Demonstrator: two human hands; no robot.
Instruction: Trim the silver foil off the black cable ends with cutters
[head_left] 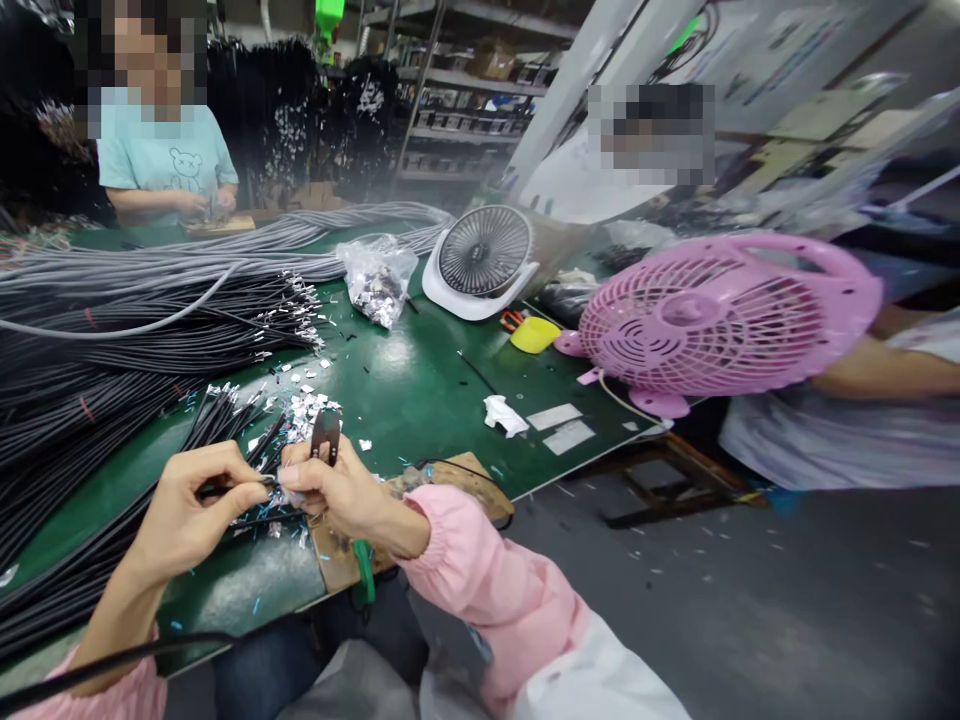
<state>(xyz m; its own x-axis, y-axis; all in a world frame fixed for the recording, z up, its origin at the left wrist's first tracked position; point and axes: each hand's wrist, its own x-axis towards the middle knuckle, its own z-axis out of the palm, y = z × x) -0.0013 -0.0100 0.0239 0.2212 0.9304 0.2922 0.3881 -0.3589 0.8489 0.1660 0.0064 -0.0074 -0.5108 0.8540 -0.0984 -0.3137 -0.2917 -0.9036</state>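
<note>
My left hand (196, 508) is closed in a pinch around the end of a black cable (268, 481), close above the table. Facing it, my right hand (346, 492) is closed too, with small dark snips (325, 437) in it, blades pointing up past the fingers. Its thumb and fingertips meet at the cable end; the fine detail there is too small to make out. Beneath and behind my hands lie scraps of silver foil (304, 410) and blue bits. A wooden board (337, 560) sits under my right wrist at the table edge.
Bundles of black cables (150, 370) and grey cables (300, 225) cover the green table's left. Beyond are a plastic bag (379, 280), a white fan (484, 255) and a pink fan (690, 310). One person (169, 150) works opposite; another sits at right.
</note>
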